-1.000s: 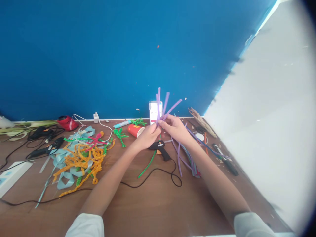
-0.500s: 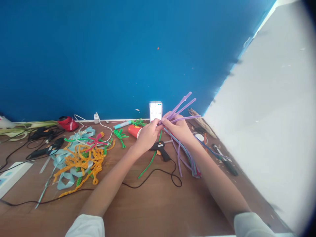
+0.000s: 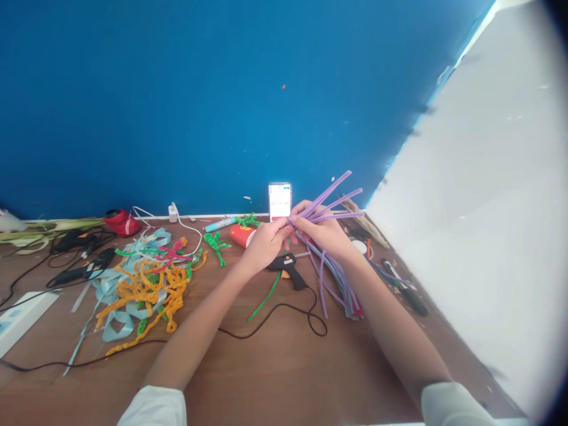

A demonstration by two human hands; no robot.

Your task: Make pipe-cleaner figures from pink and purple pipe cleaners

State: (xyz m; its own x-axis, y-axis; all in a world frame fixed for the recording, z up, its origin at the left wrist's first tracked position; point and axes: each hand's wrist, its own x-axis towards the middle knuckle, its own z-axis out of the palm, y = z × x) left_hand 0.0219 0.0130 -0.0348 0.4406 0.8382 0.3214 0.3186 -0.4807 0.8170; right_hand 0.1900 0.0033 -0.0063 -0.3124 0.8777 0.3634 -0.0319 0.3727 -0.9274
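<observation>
Several purple pipe cleaners (image 3: 331,190) fan out up and to the right from between my two hands. My right hand (image 3: 322,228) is closed around them, thumb pressed over the bundle near its gathered end. Close beside it, my left hand (image 3: 268,239) pinches that same end with its fingertips. The fingers partly hide where the strands meet. Beneath the hands lies a black glue gun (image 3: 293,273) on the table. More purple and blue pipe cleaners (image 3: 339,284) lie under my right forearm, and a green pipe cleaner (image 3: 266,299) rests left of the glue gun.
A lit phone (image 3: 280,201) leans on the blue wall behind my hands. To the left sits a heap of orange pipe cleaners (image 3: 151,284) with light blue ribbon (image 3: 119,322). A red container (image 3: 241,235), green pipe-cleaner figure (image 3: 216,245) and white power strip (image 3: 24,319) lie around; a utility knife (image 3: 406,287) is right.
The fanned purple pipe cleaners have tilted lower and shifted slightly right with my right hand. My left hand stays at their gathered end.
</observation>
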